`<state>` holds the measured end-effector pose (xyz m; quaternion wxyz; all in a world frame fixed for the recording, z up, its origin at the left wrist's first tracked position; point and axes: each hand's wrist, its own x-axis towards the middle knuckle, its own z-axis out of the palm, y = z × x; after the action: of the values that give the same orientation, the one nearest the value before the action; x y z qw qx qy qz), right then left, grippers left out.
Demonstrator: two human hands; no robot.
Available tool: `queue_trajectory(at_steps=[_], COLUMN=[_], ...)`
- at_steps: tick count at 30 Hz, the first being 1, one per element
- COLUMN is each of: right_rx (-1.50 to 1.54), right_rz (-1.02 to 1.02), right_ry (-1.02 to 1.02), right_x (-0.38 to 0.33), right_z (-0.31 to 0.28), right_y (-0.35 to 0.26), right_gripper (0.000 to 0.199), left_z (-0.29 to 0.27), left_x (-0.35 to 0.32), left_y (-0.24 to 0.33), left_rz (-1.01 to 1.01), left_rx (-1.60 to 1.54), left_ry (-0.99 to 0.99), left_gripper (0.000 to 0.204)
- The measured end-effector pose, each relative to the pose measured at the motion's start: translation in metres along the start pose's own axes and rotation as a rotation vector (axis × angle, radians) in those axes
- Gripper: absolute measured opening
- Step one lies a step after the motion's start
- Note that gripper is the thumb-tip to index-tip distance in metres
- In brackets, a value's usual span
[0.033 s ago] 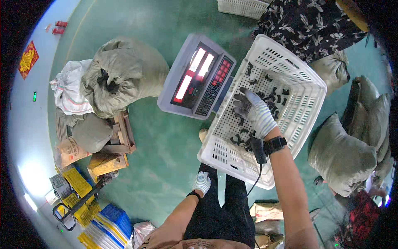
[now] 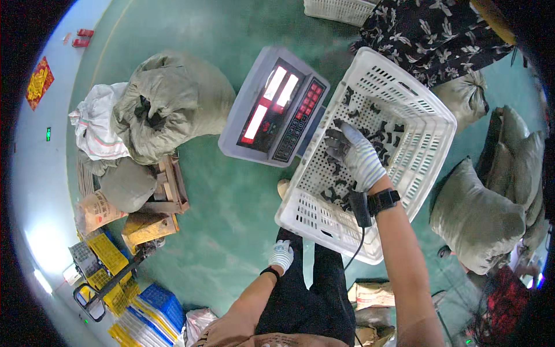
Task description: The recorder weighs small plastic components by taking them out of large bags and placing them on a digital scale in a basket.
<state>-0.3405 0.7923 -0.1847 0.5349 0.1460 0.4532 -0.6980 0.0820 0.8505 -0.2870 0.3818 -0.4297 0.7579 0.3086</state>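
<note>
A large white perforated plastic basket (image 2: pixel 428 156) stands tilted across the view to my right. Small black curved pieces (image 2: pixel 393 128) lie scattered over its bottom. My right hand (image 2: pixel 354 153), in a striped glove with dark fingers, reaches down into it over these pieces. Its thumb and fingers are apart, and no piece shows clearly in its grasp. At that wrist are a black watch (image 2: pixel 384 201) and a dark device (image 2: pixel 360 209) with a cable. My left hand (image 2: pixel 281 255), in a similar glove, lies on my dark trouser leg, holding nothing visible.
Left of the basket is a grey digital scale (image 2: pixel 245 98) with a lit display. Big woven sacks (image 2: pixel 173 98) stand at the left, more sacks (image 2: pixel 480 214) at the right. Stacked crates (image 2: pixel 156 309) fill the lower left. A person in patterned dark cloth (image 2: pixel 428 40) is beyond the basket.
</note>
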Motion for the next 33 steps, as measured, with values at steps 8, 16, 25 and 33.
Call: queue_trajectory(at_steps=[8, 16, 25, 33], right_rx=[0.025, 0.140, 0.110, 0.107], right_rz=[-0.043, -0.057, -0.071, -0.089], right_ry=[-0.105, -0.137, -0.223, -0.240], right_x=[0.033, 0.052, 0.054, 0.047], right_z=[0.011, 0.012, 0.007, 0.007], right_y=[0.000, 0.018, 0.029, 0.033], right_gripper=[0.047, 0.026, 0.047, 0.051], left_z=[-0.001, -0.015, -0.016, -0.022], left_x=[0.008, 0.010, 0.018, 0.019], left_y=[0.007, 0.022, 0.016, 0.021], left_rz=[0.096, 0.043, 0.028, 0.018], left_rx=[0.154, 0.361, 0.271, 0.278], left_ry=[0.102, -0.029, -0.040, -0.026], left_gripper=[0.028, 0.028, 0.030, 0.029])
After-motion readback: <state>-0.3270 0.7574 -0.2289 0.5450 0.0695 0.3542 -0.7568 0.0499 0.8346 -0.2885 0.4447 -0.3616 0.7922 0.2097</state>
